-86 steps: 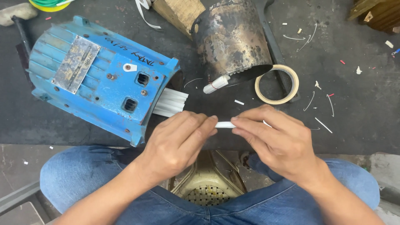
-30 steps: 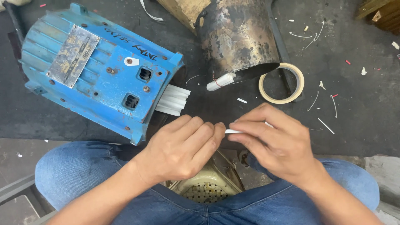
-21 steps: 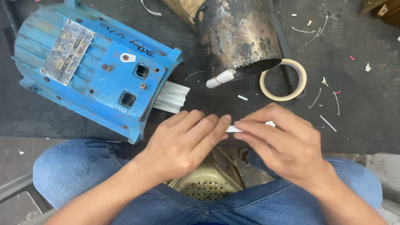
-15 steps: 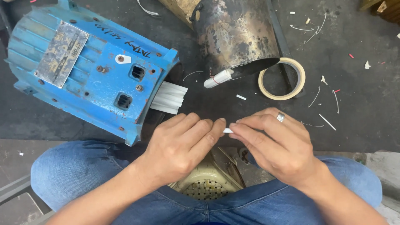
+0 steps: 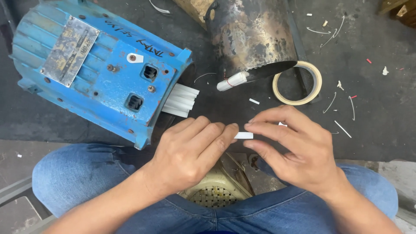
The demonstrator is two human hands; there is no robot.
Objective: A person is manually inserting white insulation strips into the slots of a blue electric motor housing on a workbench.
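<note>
White strip [image 5: 243,135], short and flat, sits pinched between our two hands just below the open end of the blue motor housing [image 5: 93,65]. Our left hand [image 5: 190,154] grips one end with thumb and curled fingers pressed together; our right hand [image 5: 294,149] takes the other end between thumb and forefinger, remaining fingers loosely spread. Only a small middle section shows between the fingertips.

Long axis runs level, left to right across the view, roughly parallel to the near edge of the dark bench [image 5: 381,130]. Neither end points toward the housing.

Progress, as we judge it: a bundle of similar white strips [image 5: 180,100] already juts from the housing's open end, so some appear placed; this one is in hand and not inserted. Offcut slivers [image 5: 342,128] lie scattered well to the right of the housing. A tape roll [image 5: 297,82] and a scorched metal cylinder [image 5: 251,37] sit right of the housing, with a small white roll [image 5: 232,81] at the cylinder's mouth.
</note>
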